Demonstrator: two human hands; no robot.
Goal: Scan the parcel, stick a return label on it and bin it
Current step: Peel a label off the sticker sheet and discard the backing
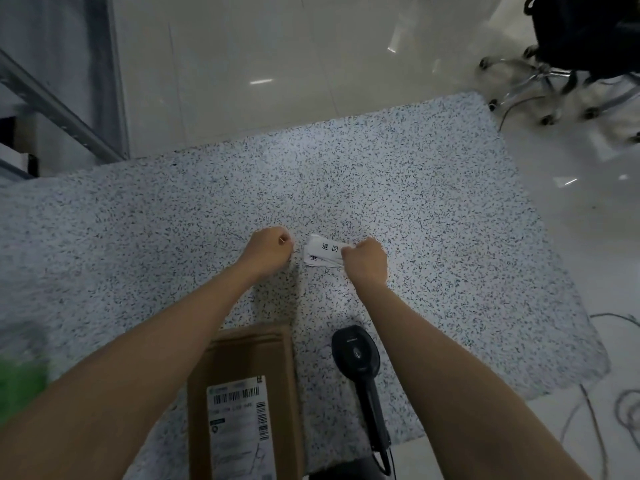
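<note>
A brown cardboard parcel [242,393] with a white barcode shipping label lies at the near edge of the speckled table [415,202], between my forearms. A black handheld scanner [360,368] lies to its right, head pointing away from me. Farther out, my right hand [365,259] grips a small stack of white return labels [322,252] printed with black characters. My left hand [270,249] is closed in a fist just left of the labels, fingertips pinched together; whether it holds a peeled label I cannot tell.
A black office chair [571,57] with chrome legs stands on the glossy floor at the back right. Cables [616,410] trail on the floor to the right. A metal frame [62,109] runs along the left. Something green and blurred [20,379] sits at the left edge.
</note>
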